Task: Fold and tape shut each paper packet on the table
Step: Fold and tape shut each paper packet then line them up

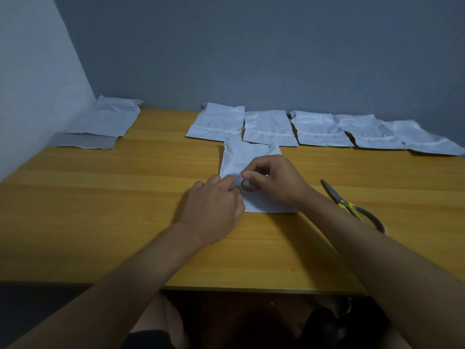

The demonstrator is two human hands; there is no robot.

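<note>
Work in progress on one paper packet (pixel 247 157) lying flat at mid-bench, just in front of the back row. Right hand (pixel 274 181) curled around a small tape roll (pixel 249 188) held over the packet, thumb and fingers pinching it; left hand (pixel 214 205) with fingers bent toward the roll, apparently pinching at the tape end, though the tape itself too thin to make out. No strip visible on this packet yet; whether its fold is made cannot be told, the hands covering the lower half. Five packets in a row (pixel 270 128) along the back edge against the wall, overlapping at the right, each showing a crosswise band that may be a fold or tape, not confirmable from here. One further packet (pixel 108 118) apart at the far left corner, resting partly on a grey sheet (pixel 83 141). Judged stage: taping of the current packet, count of finished ones uncertain. Scissors (pixel 352 206) to the right of the right forearm, blades pointing away, close enough to reach, also close enough to be knocked by the wrist. Wide bare bench (pixel 100 210) on the left and along the near edge; back row tight against the wall, rightmost packet near the bench's right limit
</note>
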